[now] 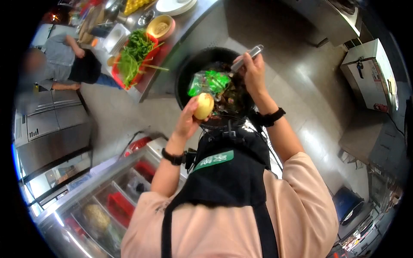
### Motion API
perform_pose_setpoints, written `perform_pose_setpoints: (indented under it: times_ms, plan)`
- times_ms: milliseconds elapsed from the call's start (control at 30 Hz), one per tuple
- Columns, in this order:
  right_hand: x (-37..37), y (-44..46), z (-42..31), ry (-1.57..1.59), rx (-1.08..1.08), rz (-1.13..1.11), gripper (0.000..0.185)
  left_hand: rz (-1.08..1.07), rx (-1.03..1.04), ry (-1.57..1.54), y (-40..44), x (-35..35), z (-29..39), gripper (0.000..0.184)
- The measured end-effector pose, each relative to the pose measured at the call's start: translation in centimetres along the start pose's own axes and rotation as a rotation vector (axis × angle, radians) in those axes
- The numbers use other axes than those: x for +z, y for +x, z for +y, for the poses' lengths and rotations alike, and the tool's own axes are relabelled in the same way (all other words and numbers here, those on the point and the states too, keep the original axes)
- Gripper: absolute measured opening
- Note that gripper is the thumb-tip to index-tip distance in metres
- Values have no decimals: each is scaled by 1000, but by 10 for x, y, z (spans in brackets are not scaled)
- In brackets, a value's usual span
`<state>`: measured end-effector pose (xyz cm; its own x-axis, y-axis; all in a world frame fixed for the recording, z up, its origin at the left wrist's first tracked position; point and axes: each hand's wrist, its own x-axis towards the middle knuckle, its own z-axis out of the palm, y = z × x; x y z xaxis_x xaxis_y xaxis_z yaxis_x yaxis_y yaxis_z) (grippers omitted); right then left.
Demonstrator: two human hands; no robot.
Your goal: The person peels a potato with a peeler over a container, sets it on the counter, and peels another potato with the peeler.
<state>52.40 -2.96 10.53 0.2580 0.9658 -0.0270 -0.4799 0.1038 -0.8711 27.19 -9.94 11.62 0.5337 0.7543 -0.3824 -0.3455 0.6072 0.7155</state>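
Observation:
A mostly peeled yellow potato (204,106) with a brown patch at its upper end is gripped in my left hand (188,119). My right hand (254,74) is closed around a silver metal peeler (254,52), apart from the potato; its working end is hard to make out. Both hands are above a round black bin (183,71). Inside the bin lie a clear and green plastic wrapper (211,81) and dark, mixed scraps.
On the steel counter (183,32) at upper left are a red basket of leafy greens (135,58), yellow bowls (161,26) and white plates (174,6). Another person (64,60) stands beyond. A glass-topped case (103,202) sits at lower left, a white cabinet (368,75) at right.

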Motion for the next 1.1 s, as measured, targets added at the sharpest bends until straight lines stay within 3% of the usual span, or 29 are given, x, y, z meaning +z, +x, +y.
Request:
perform_pose_setpoints:
  times_ms: [133, 200, 300, 333, 500, 567, 633, 667, 700, 800, 900, 1100]
  plan:
    - [26, -25, -3, 93, 142, -117, 16, 161, 8, -34, 0, 23, 5, 45]
    - [24, -24, 5, 76, 178, -131, 16, 105, 4, -9, 0, 6, 0, 46]
    - [1, -2, 22, -89, 62, 31, 15, 33, 16, 1, -4, -4, -7, 47]
    - [-3, -2, 14, -80, 152, 122, 14, 15, 35, -9, -3, -4, -7, 47]
    - [23, -25, -3, 178, 199, 26, 14, 90, 91, 7, -3, 5, -7, 49]
    - [26, -33, 3, 145, 245, -65, 15, 65, 106, 22, -3, 5, -7, 51]
    - [13, -22, 19, 97, 284, 38, 15, 24, 116, 18, -4, 2, -9, 51]
    - [2, -14, 30, -25, 167, 88, 14, -15, 130, 12, -4, 1, -10, 51]
    - [-5, -8, 30, -30, 255, 155, 15, -20, 134, 15, -4, 5, -6, 51]
    - [-16, -12, 26, 108, 221, 131, 15, -197, 177, -88, -5, 3, -3, 52]
    - [19, -30, -6, 280, 169, 72, 16, -115, 110, -172, -1, 7, -1, 49]
    - [31, -38, -14, 144, 28, -149, 16, 93, -10, -211, 3, 22, -3, 51]
